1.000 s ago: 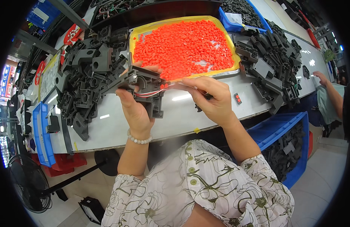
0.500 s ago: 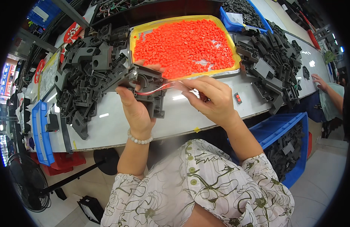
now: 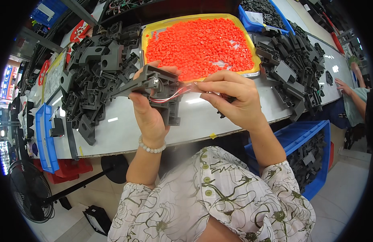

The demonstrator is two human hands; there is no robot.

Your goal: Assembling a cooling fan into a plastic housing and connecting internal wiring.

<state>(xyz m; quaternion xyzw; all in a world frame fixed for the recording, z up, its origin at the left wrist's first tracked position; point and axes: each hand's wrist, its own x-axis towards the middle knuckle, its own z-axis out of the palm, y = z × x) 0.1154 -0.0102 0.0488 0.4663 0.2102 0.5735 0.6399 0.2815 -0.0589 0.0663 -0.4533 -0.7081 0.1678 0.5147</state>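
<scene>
My left hand is closed around a dark grey plastic housing, thumb on the near side and fingertips showing behind it. Red and white wires run out of the housing's round opening toward the right. Thumb and fingers of my right hand pinch the far end of these wires, where something clear and shiny shows; its exact form is too small to tell. Below the right fingers a small dark piece shows, partly hidden by the hand.
A yellow-rimmed tray of small red plastic pieces lies behind my hands. Heaps of dark grey housings flank it. Blue bins stand at the back right and lower right. Another person's hand rests at the far right.
My right hand has moved slightly right, and the wires stretch longer between my hands. A small grey piece with red dots on the table is no longer visible.
</scene>
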